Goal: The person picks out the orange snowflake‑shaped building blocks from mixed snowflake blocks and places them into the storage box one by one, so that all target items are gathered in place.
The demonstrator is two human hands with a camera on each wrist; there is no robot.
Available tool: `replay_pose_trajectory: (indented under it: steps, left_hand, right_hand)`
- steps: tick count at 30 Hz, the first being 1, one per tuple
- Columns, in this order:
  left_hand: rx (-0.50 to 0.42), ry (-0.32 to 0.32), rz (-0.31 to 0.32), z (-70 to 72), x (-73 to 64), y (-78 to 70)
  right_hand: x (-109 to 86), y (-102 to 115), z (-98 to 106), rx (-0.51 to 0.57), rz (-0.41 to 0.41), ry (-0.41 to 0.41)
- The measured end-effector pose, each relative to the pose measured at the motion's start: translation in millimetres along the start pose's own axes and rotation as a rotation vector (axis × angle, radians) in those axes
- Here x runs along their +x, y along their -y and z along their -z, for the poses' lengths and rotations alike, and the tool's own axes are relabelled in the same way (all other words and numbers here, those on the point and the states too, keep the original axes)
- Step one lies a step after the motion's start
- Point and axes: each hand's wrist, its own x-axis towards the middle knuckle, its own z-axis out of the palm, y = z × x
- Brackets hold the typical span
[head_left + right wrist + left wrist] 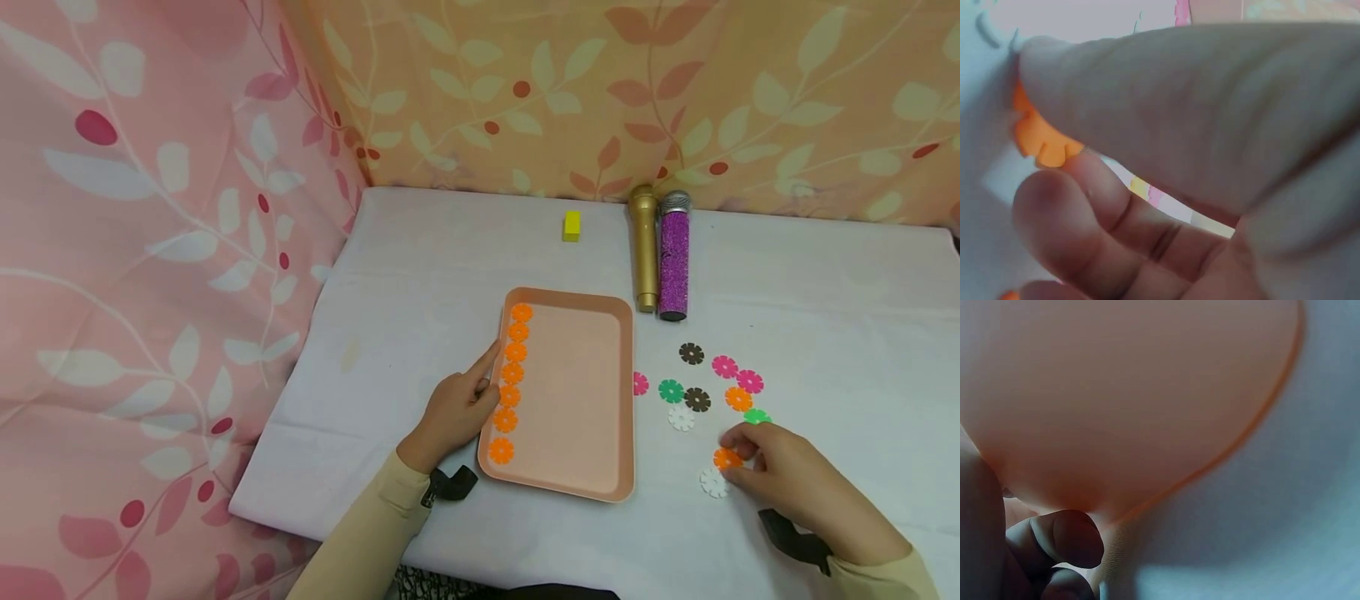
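Note:
A peach tray (577, 392) lies before me, with a column of several orange notched discs (512, 372) along its left side. My left hand (453, 412) holds the tray's left edge, index finger stretched along the rim and other fingers curled. In the left wrist view the tray wall (1147, 412) fills much of the picture beside the curled fingers (1075, 540). To the right of the tray, my right hand (795, 479) pinches an orange notched disc (726, 458) between thumb and finger. That disc (1047, 140) is partly hidden by the thumb in the right wrist view.
Loose discs lie right of the tray: white (713, 482), green (671, 391), brown (692, 353), pink (724, 367) and another orange one (738, 398). Behind stand a yellow block (572, 226), a gold microphone (644, 250) and a purple microphone (674, 258). Patterned curtains border the white table.

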Motion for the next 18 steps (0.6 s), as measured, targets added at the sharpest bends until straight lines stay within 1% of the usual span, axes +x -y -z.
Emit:
replay_pose_trajectory:
  steps: [6,9,13,18]
  left_hand:
    - [-0.028,0.011,0.001,-0.3,-0.2,-0.4]
    - [-0.023,0.011,-0.008,0.1,-0.5,-0.7]
    - [-0.017,0.01,-0.013,0.5,-0.2,-0.7]
    - [-0.024,0.011,-0.011,0.3,-0.2,-0.3]
  right_hand:
    - [-0.3,-0.1,0.3,-0.003,0.022,-0.041]
    - [-0.1,-0.3,0.2,0.005,0.039,-0.054]
    - [1.9,2.0,1.3,0.005,0.085,-0.081]
    - [8.4,9.9,7.2,0.008,0.108,-0.081]
